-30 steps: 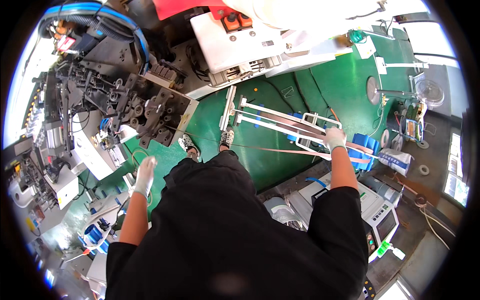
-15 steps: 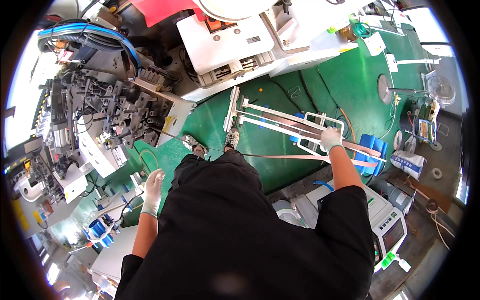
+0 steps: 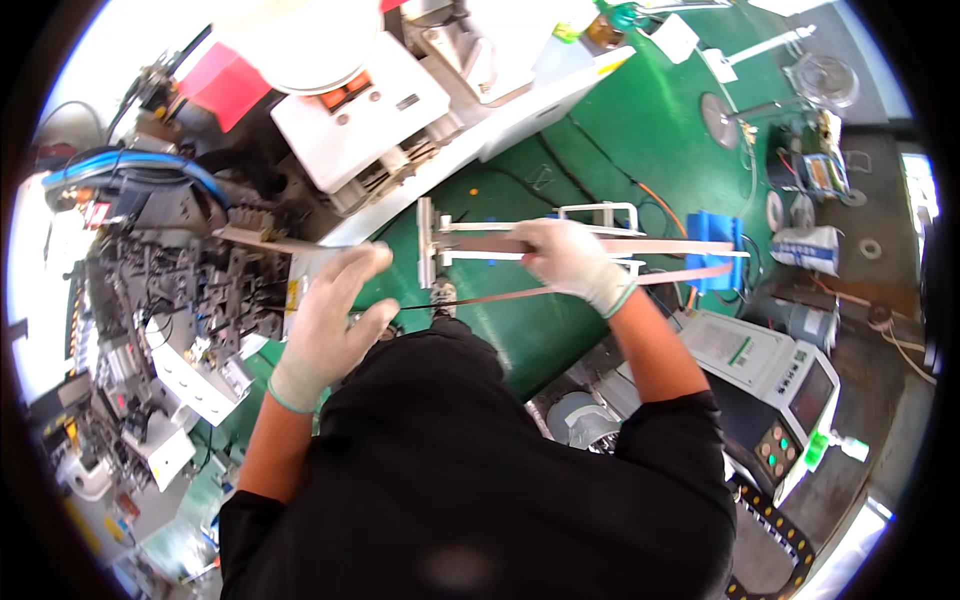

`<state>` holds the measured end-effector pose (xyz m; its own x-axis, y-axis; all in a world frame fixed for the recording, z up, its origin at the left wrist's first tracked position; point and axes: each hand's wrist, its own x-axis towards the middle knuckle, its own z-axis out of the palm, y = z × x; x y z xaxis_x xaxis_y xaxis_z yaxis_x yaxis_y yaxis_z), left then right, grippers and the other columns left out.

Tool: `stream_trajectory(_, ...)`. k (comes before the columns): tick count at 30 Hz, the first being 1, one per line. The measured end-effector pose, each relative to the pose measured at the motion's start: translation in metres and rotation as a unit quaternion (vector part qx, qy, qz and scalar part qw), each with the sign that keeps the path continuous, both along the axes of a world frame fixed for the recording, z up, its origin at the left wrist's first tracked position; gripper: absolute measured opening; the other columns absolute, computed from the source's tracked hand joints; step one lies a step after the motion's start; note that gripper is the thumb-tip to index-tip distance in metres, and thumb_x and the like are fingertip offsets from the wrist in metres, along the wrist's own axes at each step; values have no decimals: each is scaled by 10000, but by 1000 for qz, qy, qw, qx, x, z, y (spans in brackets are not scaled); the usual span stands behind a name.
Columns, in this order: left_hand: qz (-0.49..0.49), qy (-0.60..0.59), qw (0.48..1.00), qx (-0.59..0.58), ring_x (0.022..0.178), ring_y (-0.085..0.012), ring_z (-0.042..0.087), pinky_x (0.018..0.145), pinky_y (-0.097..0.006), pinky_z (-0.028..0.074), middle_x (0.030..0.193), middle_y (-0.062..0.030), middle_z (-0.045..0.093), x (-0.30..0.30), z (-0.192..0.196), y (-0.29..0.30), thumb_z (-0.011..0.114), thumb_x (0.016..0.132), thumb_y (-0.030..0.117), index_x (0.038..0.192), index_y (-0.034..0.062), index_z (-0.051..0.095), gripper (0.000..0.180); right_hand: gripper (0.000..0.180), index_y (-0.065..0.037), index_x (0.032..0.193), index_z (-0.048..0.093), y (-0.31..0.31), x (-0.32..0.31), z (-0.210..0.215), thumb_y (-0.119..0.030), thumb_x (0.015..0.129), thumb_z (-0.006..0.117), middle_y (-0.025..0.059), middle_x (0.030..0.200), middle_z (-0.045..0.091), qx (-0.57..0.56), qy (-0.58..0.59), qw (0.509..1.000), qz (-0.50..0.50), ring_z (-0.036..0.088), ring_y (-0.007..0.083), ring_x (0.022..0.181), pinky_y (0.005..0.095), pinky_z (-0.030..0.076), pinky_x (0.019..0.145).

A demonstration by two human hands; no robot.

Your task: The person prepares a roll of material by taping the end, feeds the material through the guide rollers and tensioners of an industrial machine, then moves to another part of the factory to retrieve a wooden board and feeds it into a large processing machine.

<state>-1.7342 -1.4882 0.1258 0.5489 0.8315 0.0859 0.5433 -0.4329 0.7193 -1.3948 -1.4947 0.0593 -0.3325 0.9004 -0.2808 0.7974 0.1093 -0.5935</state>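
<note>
My right hand (image 3: 570,258), in a white glove, is closed around a copper-coloured metal strip (image 3: 660,246) above a white metal frame (image 3: 597,212). To its right the strip reaches a blue ribbed roller (image 3: 714,228). A lower run of strip (image 3: 500,297) passes beneath my right wrist and stretches left, toward the machine. My gloved left hand (image 3: 335,320) is raised with thumb and fingers apart. Its fingertips are close to a flat strip end (image 3: 290,243) at the machine with metal tooling (image 3: 215,270); whether they touch cannot be made out.
A white machine (image 3: 365,115) stands ahead on a pale bench. Cables (image 3: 590,150) lie across the green floor (image 3: 650,130). At right are a control box (image 3: 760,350), a motor (image 3: 800,325), a floor fan (image 3: 820,80) and a white sack (image 3: 806,248).
My left hand has risen from beside my hip toward the machine's strip end. My right hand has moved left along the strip. The view has shifted and turned somewhat.
</note>
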Motion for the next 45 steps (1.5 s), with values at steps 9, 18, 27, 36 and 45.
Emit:
stream_trajectory(9,-40,-53,993,-98,884,-332,679,818,-398,538,939,-174,700,-49,-11,12,662,914,187,1021,-13,699,230,138,-68,912,681,-16,-104,72,-58,775,678,129,837,678,110,87,988,64,663,352,779,461,523,700)
stream_trajectory(18,88,-40,995,-22,894,-311,697,790,-395,562,939,-107,729,-118,-30,-14,682,889,183,969,69,737,150,114,-58,906,723,-11,-206,56,-146,838,747,132,766,670,99,46,994,22,647,347,687,412,492,609)
stream_trajectory(27,99,-83,981,143,592,-255,630,517,-369,499,744,-58,608,-206,16,-4,683,807,96,1001,64,648,199,127,-33,921,705,-24,-321,89,-157,899,693,136,697,614,230,32,972,-29,604,357,633,438,461,594)
stream_trajectory(36,105,-116,968,196,749,-319,666,636,-417,544,859,-104,682,-289,5,76,696,879,109,1018,60,683,148,321,-42,1206,663,-15,-417,106,-66,888,625,183,858,664,197,-31,979,-39,629,399,741,466,485,649)
stream_trajectory(45,134,133,971,149,1112,-341,644,986,-446,498,1156,-138,703,-406,-74,107,596,928,90,1160,32,691,257,215,-35,1081,699,-22,-289,73,-49,881,620,186,926,690,136,-108,979,-103,663,396,854,447,522,751)
